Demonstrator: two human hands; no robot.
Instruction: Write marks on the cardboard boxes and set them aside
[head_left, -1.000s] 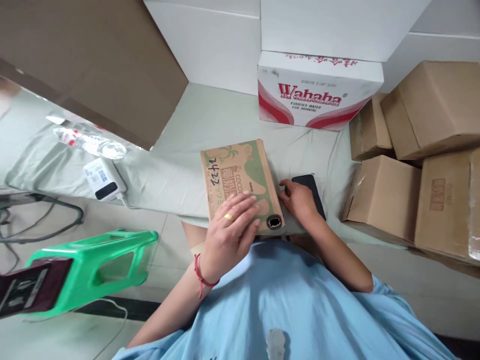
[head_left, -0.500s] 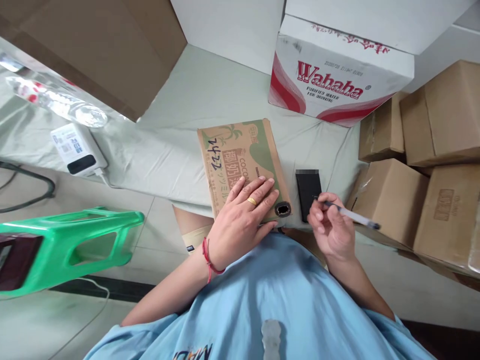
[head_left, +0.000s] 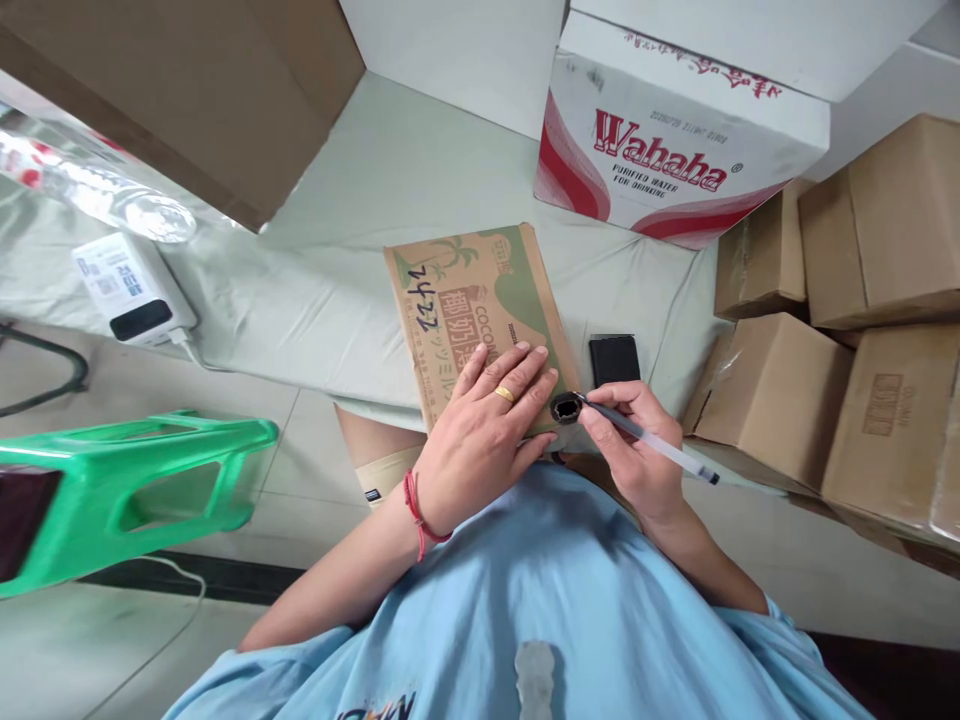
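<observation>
My left hand [head_left: 487, 430] lies flat on a printed cardboard piece [head_left: 487, 285], its fingers stretched out. The cardboard bears a palm-tree print and handwritten digits at its far left corner. At its near right corner is a small dark ring-shaped piece [head_left: 565, 407] with a notched opening. My right hand [head_left: 637, 435] grips a pen [head_left: 652, 437] between thumb and fingers. The pen's tip is at the right edge of the ring-shaped piece; whether it touches cannot be told. Just beyond my right hand lies a flat black object [head_left: 614, 358], partly covered by the hand.
A white and red Wahaha carton [head_left: 667, 140] stands at the back. Several brown boxes [head_left: 772, 385] are stacked on the right. At left are a large brown carton [head_left: 202, 90], plastic bottles [head_left: 150, 212], a white power bank [head_left: 135, 290] with a cable, and a green stool [head_left: 150, 480].
My right hand has moved left with the pen, bringing its tip to the ring-shaped piece. My left hand stays on the cardboard. The view has shifted slightly.
</observation>
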